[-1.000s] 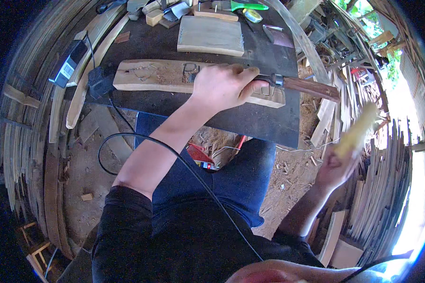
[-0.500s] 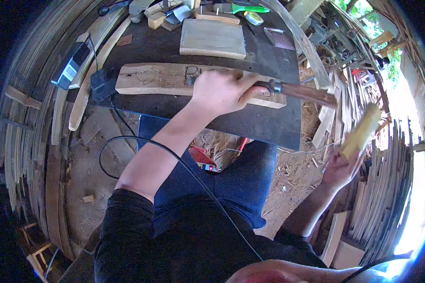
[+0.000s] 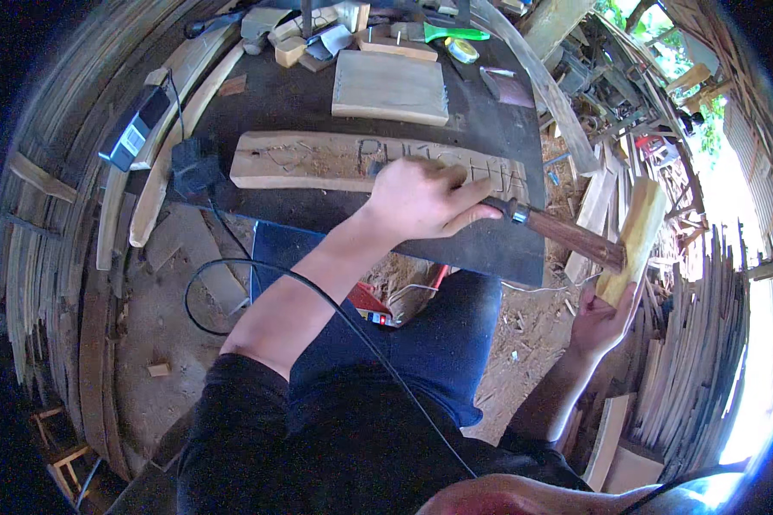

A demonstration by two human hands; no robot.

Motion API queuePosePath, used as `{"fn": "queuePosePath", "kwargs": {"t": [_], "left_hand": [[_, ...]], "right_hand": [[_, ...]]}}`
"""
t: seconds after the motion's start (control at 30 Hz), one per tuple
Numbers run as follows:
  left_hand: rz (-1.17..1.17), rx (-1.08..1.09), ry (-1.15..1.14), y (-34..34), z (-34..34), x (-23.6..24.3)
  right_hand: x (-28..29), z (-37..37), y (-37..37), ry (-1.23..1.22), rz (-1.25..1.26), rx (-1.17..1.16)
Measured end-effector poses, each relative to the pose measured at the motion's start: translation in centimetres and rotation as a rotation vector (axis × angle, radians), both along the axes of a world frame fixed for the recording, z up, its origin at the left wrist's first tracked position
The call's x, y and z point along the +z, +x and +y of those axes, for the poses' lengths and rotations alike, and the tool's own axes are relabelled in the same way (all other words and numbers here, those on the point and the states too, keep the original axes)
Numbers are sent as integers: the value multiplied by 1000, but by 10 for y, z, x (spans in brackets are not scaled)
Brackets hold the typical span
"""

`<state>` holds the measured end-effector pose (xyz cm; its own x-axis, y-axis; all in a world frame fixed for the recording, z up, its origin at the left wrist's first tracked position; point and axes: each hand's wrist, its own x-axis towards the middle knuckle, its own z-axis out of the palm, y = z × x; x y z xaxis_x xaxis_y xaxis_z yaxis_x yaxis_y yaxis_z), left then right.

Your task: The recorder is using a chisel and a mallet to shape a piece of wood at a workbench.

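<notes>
My left hand (image 3: pixel 423 199) is closed around a chisel (image 3: pixel 575 239) held at a low slant over a long wooden board (image 3: pixel 305 163). The board lies along the table's near side, with outlined letters carved or drawn on its top and wood crumbs on it. The chisel's metal tip shows just left of my fingers, over the letters; its brown wooden handle points right. My right hand (image 3: pixel 605 319) grips the lower end of a yellowish wooden billet (image 3: pixel 637 225), held upright. The billet's side meets the end of the chisel handle.
The dark table (image 3: pixel 489 245) also bears a flat wooden block (image 3: pixel 389 86), a green-handled brush (image 3: pixel 457 33), a tape roll (image 3: pixel 462 50) and offcuts. A black adapter (image 3: pixel 196 166) sits at the left edge; its cable loops below. Stacked wood strips stand on both sides.
The billet has swung left and down against the chisel handle's end. My left hand and the chisel have shifted slightly right and lower in the picture, showing more of the letters.
</notes>
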<state>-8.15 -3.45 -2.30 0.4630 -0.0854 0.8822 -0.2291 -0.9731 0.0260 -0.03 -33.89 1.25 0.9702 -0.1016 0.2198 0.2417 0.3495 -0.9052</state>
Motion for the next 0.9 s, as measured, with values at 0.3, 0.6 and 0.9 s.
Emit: {"fn": "queuePosePath", "kwargs": {"t": [0.3,0.6,0.9], "left_hand": [[60,-60,22,-7,-3,-2],[189,-96,128,-12,-13,12],[252,29,71,-9,-3,8]], "right_hand": [[-29,30,-6,185,-28,199],[-24,102,3,123,145,508],[-46,125,3,11,10,678]]}}
